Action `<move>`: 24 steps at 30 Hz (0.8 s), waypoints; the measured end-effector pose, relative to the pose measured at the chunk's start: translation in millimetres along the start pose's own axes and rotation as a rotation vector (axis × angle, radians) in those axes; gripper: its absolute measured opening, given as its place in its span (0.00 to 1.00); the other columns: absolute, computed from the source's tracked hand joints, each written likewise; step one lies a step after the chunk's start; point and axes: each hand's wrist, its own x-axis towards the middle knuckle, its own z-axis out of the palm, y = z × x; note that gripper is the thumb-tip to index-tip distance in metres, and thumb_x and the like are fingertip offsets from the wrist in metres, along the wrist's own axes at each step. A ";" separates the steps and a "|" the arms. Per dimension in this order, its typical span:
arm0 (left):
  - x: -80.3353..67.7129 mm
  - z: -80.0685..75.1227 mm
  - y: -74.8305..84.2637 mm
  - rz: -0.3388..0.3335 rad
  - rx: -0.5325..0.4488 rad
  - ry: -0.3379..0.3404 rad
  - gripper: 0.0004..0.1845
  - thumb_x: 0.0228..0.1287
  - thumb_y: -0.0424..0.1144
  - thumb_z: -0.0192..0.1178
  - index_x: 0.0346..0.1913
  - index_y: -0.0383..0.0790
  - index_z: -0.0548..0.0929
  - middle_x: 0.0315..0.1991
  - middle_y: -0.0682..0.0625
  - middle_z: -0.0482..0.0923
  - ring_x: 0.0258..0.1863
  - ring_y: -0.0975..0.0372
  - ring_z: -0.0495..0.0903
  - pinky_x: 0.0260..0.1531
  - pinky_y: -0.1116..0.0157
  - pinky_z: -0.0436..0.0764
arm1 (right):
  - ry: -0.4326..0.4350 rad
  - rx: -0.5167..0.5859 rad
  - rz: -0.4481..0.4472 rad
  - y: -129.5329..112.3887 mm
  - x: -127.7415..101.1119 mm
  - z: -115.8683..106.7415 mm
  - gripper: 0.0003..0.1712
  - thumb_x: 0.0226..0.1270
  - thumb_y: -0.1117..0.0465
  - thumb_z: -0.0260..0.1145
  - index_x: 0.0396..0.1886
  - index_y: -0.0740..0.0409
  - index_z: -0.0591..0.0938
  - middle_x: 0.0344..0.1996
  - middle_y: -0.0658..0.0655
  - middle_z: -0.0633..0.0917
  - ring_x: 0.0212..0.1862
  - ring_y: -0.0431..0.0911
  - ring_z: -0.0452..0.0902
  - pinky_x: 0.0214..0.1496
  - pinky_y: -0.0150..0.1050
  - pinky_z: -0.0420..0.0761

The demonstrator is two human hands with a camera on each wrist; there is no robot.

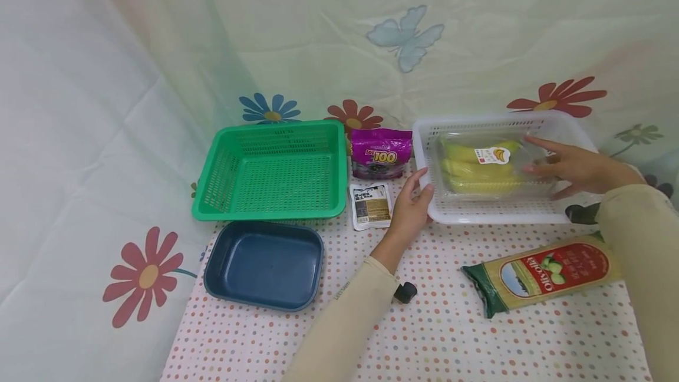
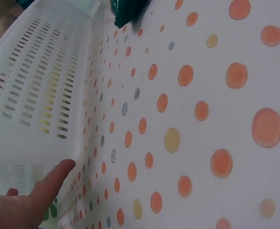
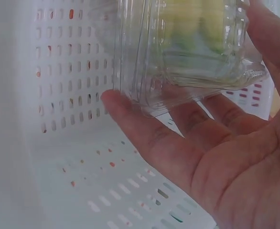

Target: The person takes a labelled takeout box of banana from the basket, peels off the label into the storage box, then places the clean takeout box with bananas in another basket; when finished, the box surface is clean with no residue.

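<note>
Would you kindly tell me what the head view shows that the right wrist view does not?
Only the head view shows the green basket, blue tray, purple bag, pasta packet and left hand at the white basket's corner. Only the right wrist view shows the palm and fingers under the clear box. Both show the right hand, white basket and box.

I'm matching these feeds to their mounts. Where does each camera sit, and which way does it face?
Head: on the person's head, looking down at the dotted tablecloth; both sleeves, left hand and right hand show.
Left wrist: low beside the white basket, facing its slotted wall; thumb and palm show.
Right wrist: inside the basket, facing the clear banana box; open palm and fingers show.
All three views share the white basket.
</note>
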 end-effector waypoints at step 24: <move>-4.2 4.4 0.0 0.022 -0.034 0.011 0.24 0.80 0.49 0.52 0.73 0.72 0.68 0.69 0.58 0.69 0.52 0.35 0.81 0.27 0.66 0.79 | -0.003 -0.017 0.034 -1.7 -16.3 -9.2 0.57 0.79 0.44 0.58 0.79 0.42 0.23 0.68 0.88 0.47 0.60 0.79 0.65 0.49 0.64 0.84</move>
